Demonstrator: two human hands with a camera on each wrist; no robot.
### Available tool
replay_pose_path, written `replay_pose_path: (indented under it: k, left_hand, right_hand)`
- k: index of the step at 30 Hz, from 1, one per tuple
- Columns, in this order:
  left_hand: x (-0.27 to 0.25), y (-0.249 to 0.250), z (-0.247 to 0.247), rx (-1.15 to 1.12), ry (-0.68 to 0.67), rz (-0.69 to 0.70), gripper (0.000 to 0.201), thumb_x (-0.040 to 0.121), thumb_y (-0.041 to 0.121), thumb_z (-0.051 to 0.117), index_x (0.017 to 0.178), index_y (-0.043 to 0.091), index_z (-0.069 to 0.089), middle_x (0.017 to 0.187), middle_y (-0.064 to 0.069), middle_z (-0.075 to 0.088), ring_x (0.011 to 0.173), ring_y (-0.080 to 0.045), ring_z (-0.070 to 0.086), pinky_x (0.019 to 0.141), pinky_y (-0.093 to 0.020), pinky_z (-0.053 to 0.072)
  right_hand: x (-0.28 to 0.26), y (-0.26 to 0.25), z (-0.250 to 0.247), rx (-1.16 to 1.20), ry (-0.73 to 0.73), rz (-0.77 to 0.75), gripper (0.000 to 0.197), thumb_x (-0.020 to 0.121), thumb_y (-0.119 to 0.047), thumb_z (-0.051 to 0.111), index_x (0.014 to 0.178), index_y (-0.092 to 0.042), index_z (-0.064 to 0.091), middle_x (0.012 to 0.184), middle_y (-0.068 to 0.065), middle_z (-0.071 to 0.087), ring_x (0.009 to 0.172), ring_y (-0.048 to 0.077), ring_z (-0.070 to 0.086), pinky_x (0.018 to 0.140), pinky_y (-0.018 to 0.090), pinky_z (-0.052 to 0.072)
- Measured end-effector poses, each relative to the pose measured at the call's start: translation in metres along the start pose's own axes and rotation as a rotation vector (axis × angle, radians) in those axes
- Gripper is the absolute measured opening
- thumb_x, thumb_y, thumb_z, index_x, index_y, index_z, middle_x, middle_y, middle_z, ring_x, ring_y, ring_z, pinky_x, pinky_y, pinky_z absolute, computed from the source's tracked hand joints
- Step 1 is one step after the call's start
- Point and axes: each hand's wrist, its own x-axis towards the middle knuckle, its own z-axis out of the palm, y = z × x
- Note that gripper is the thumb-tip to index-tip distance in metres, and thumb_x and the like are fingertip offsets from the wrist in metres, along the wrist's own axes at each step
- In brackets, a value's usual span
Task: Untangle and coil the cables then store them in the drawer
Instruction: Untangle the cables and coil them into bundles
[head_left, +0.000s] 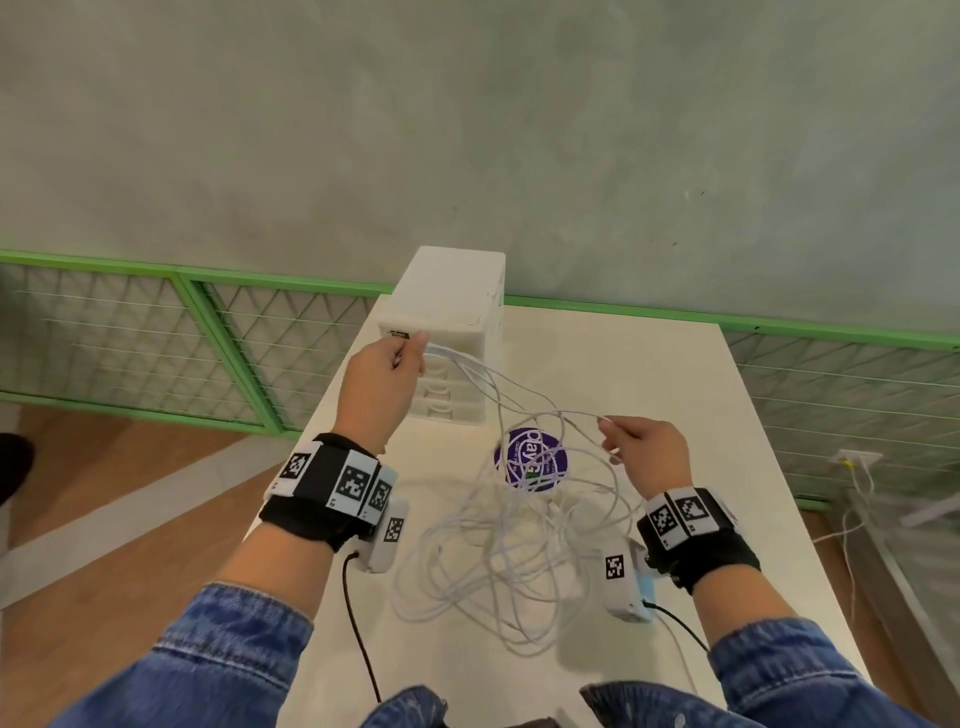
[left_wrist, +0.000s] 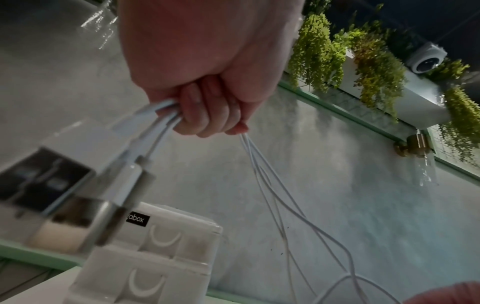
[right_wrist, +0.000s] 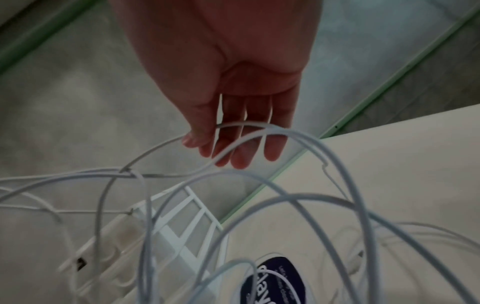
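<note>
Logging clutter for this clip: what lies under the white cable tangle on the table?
A round purple sticker on the table, crossed by cable loops; its lettering is partly covered.

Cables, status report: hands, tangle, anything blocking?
Left hand grips plug ends of the white cables beside the drawer unit. Right hand pinches one strand. Rest tangled on the table; drawers closed.

Standing here, it looks like a café or some other public indoor room, not a home. There is a grey plaster-look wall (head_left: 467, 130) with green-framed wire mesh panels (head_left: 104, 332) along its foot, a wooden floor (head_left: 130, 452) and a plain white table (head_left: 675, 374). Up high, trailing greenery (left_wrist: 374, 67) spills from a long planter, a dome security camera (left_wrist: 426, 59) sits under the dark ceiling, and a brass wall lamp (left_wrist: 413, 145) has a glass shade
</note>
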Motion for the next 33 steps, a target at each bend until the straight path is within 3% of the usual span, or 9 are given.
replay_pose_path:
  k: [8, 13, 17, 21, 24, 26, 28, 30, 33]
  left_hand:
    - [0.009, -0.006, -0.008, 0.035, 0.110, -0.049, 0.043, 0.097, 0.037, 0.044, 0.067, 0.010, 0.057, 0.048, 0.001, 0.039, 0.047, -0.016, 0.038, 0.049, -0.029, 0.029]
    - [0.003, 0.001, 0.003, 0.051, 0.069, 0.000, 0.042, 0.098, 0.036, 0.041, 0.069, 0.009, 0.056, 0.049, 0.004, 0.039, 0.047, -0.013, 0.038, 0.048, -0.028, 0.028]
    - [-0.009, 0.023, 0.027, 0.081, -0.053, 0.101, 0.039, 0.098, 0.035, 0.041, 0.072, 0.011, 0.056, 0.051, 0.008, 0.042, 0.048, -0.007, 0.040, 0.048, -0.025, 0.028]
    - [-0.008, 0.025, 0.034, 0.110, -0.043, 0.131, 0.041, 0.098, 0.036, 0.040, 0.074, 0.008, 0.057, 0.054, 0.002, 0.047, 0.053, -0.017, 0.045, 0.053, -0.029, 0.026]
    - [-0.005, 0.018, 0.035, 0.160, -0.019, 0.122, 0.046, 0.099, 0.036, 0.039, 0.079, 0.001, 0.060, 0.062, -0.008, 0.054, 0.061, -0.026, 0.049, 0.056, -0.031, 0.029]
    - [-0.008, 0.016, 0.037, 0.164, -0.038, 0.122, 0.046, 0.099, 0.036, 0.039, 0.078, 0.000, 0.060, 0.063, -0.010, 0.054, 0.062, -0.027, 0.050, 0.056, -0.032, 0.031]
    - [-0.012, 0.016, 0.040, 0.150, -0.066, 0.132, 0.046, 0.099, 0.035, 0.040, 0.077, -0.001, 0.059, 0.063, -0.013, 0.055, 0.063, -0.029, 0.051, 0.057, -0.035, 0.034]
    - [-0.016, 0.017, 0.042, 0.143, -0.080, 0.135, 0.046, 0.098, 0.036, 0.040, 0.078, -0.001, 0.059, 0.067, -0.018, 0.060, 0.065, -0.031, 0.054, 0.060, -0.038, 0.039]
    - [-0.016, 0.013, 0.042, 0.156, -0.085, 0.124, 0.047, 0.098, 0.038, 0.040, 0.077, 0.000, 0.059, 0.068, -0.017, 0.061, 0.066, -0.031, 0.055, 0.060, -0.038, 0.039]
  right_hand:
    - [0.005, 0.052, -0.020, -0.134, 0.093, 0.290, 0.023, 0.089, -0.028, 0.056, 0.094, -0.012, 0.072, 0.069, 0.003, 0.069, 0.058, 0.022, 0.063, 0.058, 0.027, 0.047]
    - [0.004, 0.068, -0.023, -0.541, -0.135, 0.434, 0.026, 0.089, -0.026, 0.053, 0.106, -0.012, 0.067, 0.106, 0.010, 0.070, 0.100, 0.028, 0.063, 0.090, 0.035, 0.049]
    - [-0.001, 0.034, -0.005, -0.820, -0.258, 0.221, 0.067, 0.087, -0.021, 0.055, 0.144, -0.012, 0.022, 0.147, 0.010, 0.034, 0.132, 0.028, 0.037, 0.106, 0.042, 0.034]
    - [-0.006, -0.009, -0.009, -0.742, -0.492, 0.047, 0.101, 0.077, -0.014, 0.066, 0.148, -0.020, -0.007, 0.156, 0.006, 0.012, 0.142, 0.028, 0.020, 0.115, 0.049, 0.018]
    - [-0.011, -0.037, -0.014, -0.591, -0.640, -0.027, 0.095, 0.077, -0.011, 0.065, 0.148, -0.024, 0.004, 0.153, 0.005, 0.025, 0.137, 0.025, 0.031, 0.110, 0.038, 0.031]
    - [-0.015, -0.047, -0.006, -0.508, -0.661, -0.093, 0.071, 0.080, -0.012, 0.062, 0.143, -0.019, 0.030, 0.136, 0.006, 0.049, 0.123, 0.023, 0.047, 0.099, 0.033, 0.040]
    - [-0.019, -0.049, 0.007, -0.552, -0.581, -0.163, 0.037, 0.080, -0.017, 0.061, 0.117, -0.013, 0.061, 0.106, 0.007, 0.066, 0.102, 0.025, 0.061, 0.084, 0.034, 0.047]
    - [-0.019, -0.045, 0.017, -0.625, -0.483, -0.154, 0.021, 0.081, -0.017, 0.058, 0.097, -0.008, 0.069, 0.093, 0.012, 0.069, 0.092, 0.029, 0.064, 0.077, 0.035, 0.050]
    - [-0.019, -0.039, 0.018, -0.685, -0.450, -0.106, 0.023, 0.088, -0.019, 0.052, 0.096, -0.007, 0.070, 0.096, 0.014, 0.069, 0.090, 0.030, 0.064, 0.077, 0.034, 0.049]
